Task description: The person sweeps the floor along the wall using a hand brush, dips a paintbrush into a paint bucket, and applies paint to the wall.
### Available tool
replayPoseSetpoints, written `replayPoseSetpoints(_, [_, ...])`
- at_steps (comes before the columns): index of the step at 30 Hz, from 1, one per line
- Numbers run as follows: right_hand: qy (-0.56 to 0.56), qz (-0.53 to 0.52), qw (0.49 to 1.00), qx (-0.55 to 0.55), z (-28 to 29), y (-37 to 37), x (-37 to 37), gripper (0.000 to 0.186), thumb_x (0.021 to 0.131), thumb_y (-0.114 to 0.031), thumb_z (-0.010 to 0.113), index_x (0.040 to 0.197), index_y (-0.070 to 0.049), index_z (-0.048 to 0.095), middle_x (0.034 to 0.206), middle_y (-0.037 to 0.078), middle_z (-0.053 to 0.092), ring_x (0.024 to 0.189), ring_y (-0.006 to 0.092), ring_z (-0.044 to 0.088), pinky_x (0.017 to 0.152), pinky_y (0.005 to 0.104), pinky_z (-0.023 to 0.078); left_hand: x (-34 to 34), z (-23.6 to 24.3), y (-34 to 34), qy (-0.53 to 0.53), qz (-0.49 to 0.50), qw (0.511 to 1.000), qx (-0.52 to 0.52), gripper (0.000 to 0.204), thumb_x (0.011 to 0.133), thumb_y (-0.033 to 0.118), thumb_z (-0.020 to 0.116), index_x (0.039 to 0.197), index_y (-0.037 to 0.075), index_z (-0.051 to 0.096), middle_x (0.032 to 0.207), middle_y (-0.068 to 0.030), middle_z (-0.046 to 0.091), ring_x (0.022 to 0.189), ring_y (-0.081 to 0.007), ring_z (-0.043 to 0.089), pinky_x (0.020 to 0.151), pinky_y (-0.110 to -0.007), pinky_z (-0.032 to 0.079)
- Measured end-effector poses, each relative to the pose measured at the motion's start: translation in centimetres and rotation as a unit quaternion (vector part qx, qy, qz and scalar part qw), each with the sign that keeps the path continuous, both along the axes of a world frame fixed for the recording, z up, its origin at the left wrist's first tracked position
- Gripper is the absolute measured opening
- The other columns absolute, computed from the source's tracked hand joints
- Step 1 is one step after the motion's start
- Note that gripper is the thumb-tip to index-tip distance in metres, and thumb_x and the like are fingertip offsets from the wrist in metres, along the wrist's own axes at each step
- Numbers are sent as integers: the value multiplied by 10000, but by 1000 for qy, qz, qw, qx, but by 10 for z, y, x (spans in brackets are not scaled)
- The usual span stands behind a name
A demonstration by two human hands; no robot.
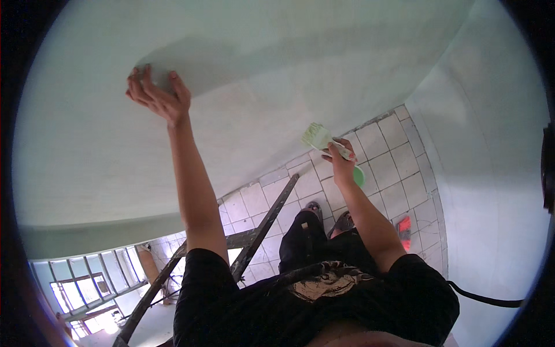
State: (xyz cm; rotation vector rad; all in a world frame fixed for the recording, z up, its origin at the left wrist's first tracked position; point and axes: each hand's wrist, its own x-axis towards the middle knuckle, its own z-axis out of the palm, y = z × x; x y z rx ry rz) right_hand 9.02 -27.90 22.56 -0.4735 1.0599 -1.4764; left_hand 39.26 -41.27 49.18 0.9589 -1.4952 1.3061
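My left hand (159,97) reaches up on a stretched arm to the pale green wall (260,98). Its fingers are apart and bent, with the tips at or very near the wall; nothing shows in it. Lower and to the right, my right hand (342,153) is closed round the handle of a wide paintbrush (317,136). The bristles are coated in light green and point up and left toward the wall. Below that hand is a green container (359,176), partly hidden behind my wrist.
A dark metal frame (263,231) slants up from the floor at my left. White tiles (381,165) cover the floor round my feet. A red and dark object (404,231) lies at the right, near a second wall (485,156). Barred windows (92,283) stand at lower left.
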Motion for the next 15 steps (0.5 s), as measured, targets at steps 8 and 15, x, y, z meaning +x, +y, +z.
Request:
replayPoseSetpoints(8, [7,27,990,-138,-10,-79,-18,265,788,-62,664,1030,-22,564,965,95,617,850,153,611,711,313,541,11,-50,-2,22,7,998,-50,297,882,197,475,1109,22,555,1199,-146,494,1128,-301,423,933,-444,327])
replayPoseSetpoints(15, [384,-70,587,-709,72,-138,-10,236,780,-24,644,1014,-29,611,932,75,647,836,188,619,716,273,523,15,-124,1,71,34,985,-155,282,823,193,534,1050,52,624,1161,-185,501,1117,-294,421,912,-409,351])
